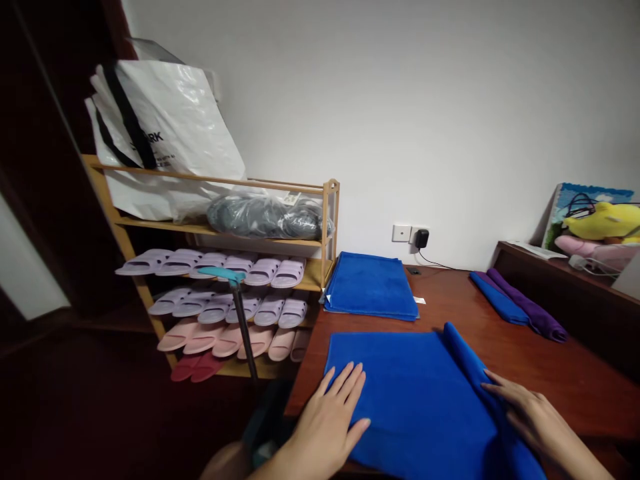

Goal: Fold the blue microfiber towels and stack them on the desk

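Note:
A blue towel (400, 393) lies spread on the wooden desk in front of me, its right edge turned over into a loose roll (465, 357). My left hand (333, 407) rests flat on the towel's left side, fingers stretched out and holding nothing. On the right, my right hand (525, 403) grips the rolled edge, with its fingertips on the cloth and the thumb partly hidden. Behind the spread towel sits a stack of folded blue towels (370, 283). Rolled blue (500, 300) and purple (530, 310) towels lie at the back right.
The desk (445, 293) meets a white wall with a socket and a black plug (423, 238). Left of it stands a wooden rack (327, 227) with slippers (290, 272) and a large white bag (185, 113). A raised ledge (530, 257) at right carries a yellow plush toy (605, 223).

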{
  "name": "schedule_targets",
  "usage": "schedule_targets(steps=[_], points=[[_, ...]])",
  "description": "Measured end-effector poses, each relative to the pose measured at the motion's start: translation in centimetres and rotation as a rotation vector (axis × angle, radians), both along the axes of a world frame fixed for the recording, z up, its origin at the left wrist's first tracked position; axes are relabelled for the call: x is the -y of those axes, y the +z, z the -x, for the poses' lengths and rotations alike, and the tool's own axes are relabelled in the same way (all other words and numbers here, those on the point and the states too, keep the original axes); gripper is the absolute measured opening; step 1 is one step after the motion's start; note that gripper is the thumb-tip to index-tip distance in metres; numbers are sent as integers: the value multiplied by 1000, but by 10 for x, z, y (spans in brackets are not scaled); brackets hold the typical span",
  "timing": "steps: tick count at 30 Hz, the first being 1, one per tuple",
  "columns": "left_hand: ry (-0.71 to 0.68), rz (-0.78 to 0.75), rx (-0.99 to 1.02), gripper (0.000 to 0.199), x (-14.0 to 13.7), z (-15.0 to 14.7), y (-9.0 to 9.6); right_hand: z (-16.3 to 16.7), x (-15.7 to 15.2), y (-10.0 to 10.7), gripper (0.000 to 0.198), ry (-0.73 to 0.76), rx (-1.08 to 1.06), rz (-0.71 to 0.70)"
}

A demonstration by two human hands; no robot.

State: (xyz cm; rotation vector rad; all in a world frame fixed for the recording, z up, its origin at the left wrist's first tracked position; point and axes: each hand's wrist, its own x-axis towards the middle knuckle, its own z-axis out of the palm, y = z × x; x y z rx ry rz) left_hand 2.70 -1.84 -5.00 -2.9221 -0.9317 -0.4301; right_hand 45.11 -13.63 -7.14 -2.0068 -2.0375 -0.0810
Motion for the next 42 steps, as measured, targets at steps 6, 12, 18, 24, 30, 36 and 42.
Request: schedule_targets(steps=[6,12,18,24,30,36,42], points=[[6,-196,5,54,4,21,-19,15,2,4,38,-66,47,-70],[-23,-230,27,52,0,43,-15,97,-17,3,41,-31,169,-229],[-79,-279,36,60,-7,70,-19,63,-19,-8,41,-127,73,-150],[-53,-227,55,49,-5,82,-4,-8,2,-18,48,-203,90,-155],[92,-71,44,37,-13,46,26,47,-20,6,44,-179,75,-358],[67,56,-10,52,-38,22,14,95,-55,-10,51,-111,-23,-177],[48,140,-19,53,-45,37,14,7,-44,-24,59,-311,64,-124]])
